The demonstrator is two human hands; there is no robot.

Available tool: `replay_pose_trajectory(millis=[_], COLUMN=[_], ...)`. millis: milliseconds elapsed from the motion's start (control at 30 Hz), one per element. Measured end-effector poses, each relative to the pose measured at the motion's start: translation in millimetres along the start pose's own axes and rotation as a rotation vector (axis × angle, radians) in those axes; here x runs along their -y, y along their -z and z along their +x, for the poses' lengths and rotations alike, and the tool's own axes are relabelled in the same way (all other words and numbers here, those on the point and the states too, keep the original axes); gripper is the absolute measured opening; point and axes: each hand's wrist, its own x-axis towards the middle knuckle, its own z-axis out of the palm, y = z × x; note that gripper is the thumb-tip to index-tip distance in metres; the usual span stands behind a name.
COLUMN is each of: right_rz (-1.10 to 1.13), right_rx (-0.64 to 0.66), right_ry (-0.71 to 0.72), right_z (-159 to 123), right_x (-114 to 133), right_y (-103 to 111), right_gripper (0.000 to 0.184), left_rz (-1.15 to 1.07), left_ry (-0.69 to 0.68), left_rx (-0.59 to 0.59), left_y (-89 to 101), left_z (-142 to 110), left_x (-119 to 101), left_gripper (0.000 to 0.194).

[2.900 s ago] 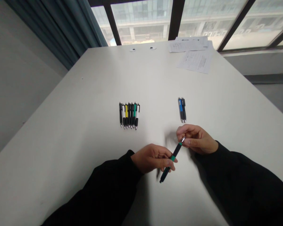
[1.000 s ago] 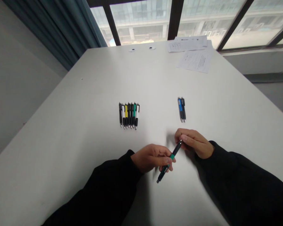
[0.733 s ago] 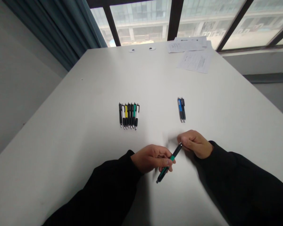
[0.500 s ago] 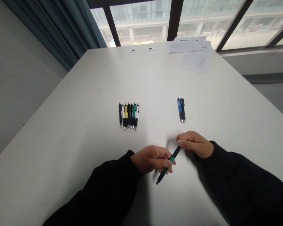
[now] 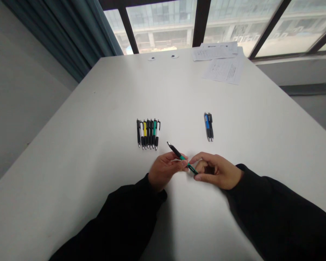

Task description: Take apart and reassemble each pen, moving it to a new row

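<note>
Green-black pen [image 5: 182, 157] | between hands [image 5: 165, 169] | white table [image 5: 111, 101]: seven-pen row [image 5: 148, 133], pen pair [image 5: 208, 127]

Pens and papers are being carried by a wide white table [image 5: 111, 98].

Left of the table's middle, a row of seven pens [image 5: 148, 135] is being borne side by side, the colours being ordered from left to right as black, white, yellow, black, black, green and white, with the metal tips being pointed at the near edge. Farther right, well apart from the row, a pair of pens [image 5: 207, 123], one blue and one black, is being supported close together, tips also being turned nearward. By the far right corner, overlapping printed papers [image 5: 224, 69] are being held up; along the far edge, two small white ovals [image 5: 151, 58] with dark spots are being shown.
</note>
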Motion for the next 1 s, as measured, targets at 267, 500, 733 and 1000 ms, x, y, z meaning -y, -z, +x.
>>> replay_pose_trajectory(millis=[267,500,733,1000], right_rz=[0.330,0.623,0.728,0.845], right_rx=[-0.365,-0.406,-0.081,0.085], right_ry=[-0.005,-0.066,-0.110,-0.167], right_z=[5,6,9,14], right_x=[-1,-2,-2,-2], right_y=[14,19,15,14], right_gripper=[0.027,0.032,0.031,0.032], left_rz=[-0.036,0.318,0.496,0.398], left_ry=[-0.085,0.098,0.077,0.088], left_rx=[-0.109,0.273,0.308,0.290], left_y=[0.0,-1.9,-8.1,-6.5], left_z=[0,-9,-13,-11], left_x=[-6,-3,-4,0], left_gripper=[0.032,0.038,0.023,0.026])
